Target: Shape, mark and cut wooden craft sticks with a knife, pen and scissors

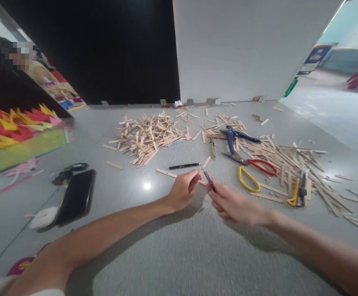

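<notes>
My left hand [180, 191] is closed, pinching a short flat wooden stick [206, 163] that points up and away from the fingers. Close on its right, my right hand [230, 204] grips a slim dark purplish tool [209, 181], whose tip is near the stick; its exact kind is unclear. Whether tip and stick touch, I cannot tell. Another wooden stick [166, 173] lies on the grey surface, partly hidden behind my hands. Just beyond sits a black pen [184, 166]. Scissors [266, 164] with one red and one yellow handle lie right of my right hand.
A heap of wooden sticks [149, 137] lies beyond my hands, with more scattered right around blue-handled pliers [230, 139] and a yellow box cutter [296, 192]. Leftward are a phone [75, 197], keys [62, 177] and a white mouse [45, 218]. A black-and-white panel [228, 49] stands behind; a person is far left.
</notes>
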Demonstrator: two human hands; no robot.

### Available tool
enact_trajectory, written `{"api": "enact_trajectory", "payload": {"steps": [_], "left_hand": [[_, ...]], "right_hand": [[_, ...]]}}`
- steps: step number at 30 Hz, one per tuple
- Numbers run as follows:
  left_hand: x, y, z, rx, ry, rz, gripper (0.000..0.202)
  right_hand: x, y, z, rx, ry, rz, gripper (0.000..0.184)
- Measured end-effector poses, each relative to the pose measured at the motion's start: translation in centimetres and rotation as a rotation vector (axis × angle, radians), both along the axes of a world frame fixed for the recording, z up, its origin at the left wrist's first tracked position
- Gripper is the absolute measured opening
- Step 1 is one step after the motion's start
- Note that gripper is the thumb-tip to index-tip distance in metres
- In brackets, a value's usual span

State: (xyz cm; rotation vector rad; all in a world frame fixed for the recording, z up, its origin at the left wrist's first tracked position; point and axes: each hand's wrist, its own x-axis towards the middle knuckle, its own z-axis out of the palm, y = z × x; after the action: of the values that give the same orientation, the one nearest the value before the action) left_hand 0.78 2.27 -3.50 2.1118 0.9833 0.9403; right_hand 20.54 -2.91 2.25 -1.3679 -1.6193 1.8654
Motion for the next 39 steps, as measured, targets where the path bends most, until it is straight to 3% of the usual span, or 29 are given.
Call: {"api": "enact_trajectory", "payload": {"steps": [2, 4, 6, 9, 11, 17, 19, 22, 24, 27, 29, 32, 36, 39], "left_hand": [[0.1, 0.1, 0.0, 0.03, 0.014, -0.052, 0.058], [0.2, 0.1, 0.0, 0.044, 0.025, -0.099, 0.055], [0.1, 0.2, -0.1, 0.032, 0.02, -0.074, 0.055], [0.0, 0.2, -0.3, -0.012, 0.018, 0.012, 0.056], [-0.1, 0.2, -0.4, -0.027, 0.025, 0.024, 0.058], [0.1, 0.1, -0.5, 0.03, 0.02, -0.112, 0.056], [0.1, 0.1, -0.4, 0.014, 0.009, -0.106, 0.054], [0.0, 0.1, -0.3, -0.036, -0.014, -0.046, 0.051], [0.0, 0.1, -0.2, -0.059, -0.02, -0.021, 0.051], [0.3, 0.1, -0.2, -0.079, -0.013, 0.04, 0.054], [0.4, 0.2, -0.2, -0.086, -0.016, 0.062, 0.055], [0.6, 0.2, -0.3, -0.078, -0.047, 0.065, 0.053], [0.6, 0.3, -0.3, -0.077, -0.052, 0.062, 0.048], [0.6, 0.4, -0.2, -0.123, -0.044, 0.06, 0.044]], "right_hand": [[2.5, 1.6, 2.4, -0.304, -0.022, 0.146, 0.035], [3.8, 2.5, 3.7, -0.447, -0.008, 0.214, 0.039], [2.9, 2.3, 3.1, -0.42, 0.044, 0.167, 0.037], [-0.5, 0.7, 0.4, -0.231, 0.065, -0.059, 0.024], [-1.3, 0.1, -0.3, -0.134, 0.021, -0.145, 0.022], [3.6, 2.8, 3.2, -0.408, -0.032, 0.242, 0.033], [3.2, 2.8, 2.5, -0.319, -0.038, 0.21, 0.031], [0.4, 1.5, 0.1, -0.049, 0.0, -0.003, 0.019], [-0.8, 0.7, -0.7, 0.015, -0.007, -0.049, 0.016], [-0.2, 0.7, 0.5, 0.009, -0.075, 0.056, 0.016], [1.1, 1.2, 2.0, 0.022, -0.104, 0.048, 0.021], [2.7, 2.1, 3.5, 0.161, -0.169, 0.009, 0.024], [2.8, 2.6, 3.4, 0.341, -0.334, 0.018, 0.023], [2.3, 2.7, 2.9, 0.388, -0.459, -0.021, 0.027]]}}
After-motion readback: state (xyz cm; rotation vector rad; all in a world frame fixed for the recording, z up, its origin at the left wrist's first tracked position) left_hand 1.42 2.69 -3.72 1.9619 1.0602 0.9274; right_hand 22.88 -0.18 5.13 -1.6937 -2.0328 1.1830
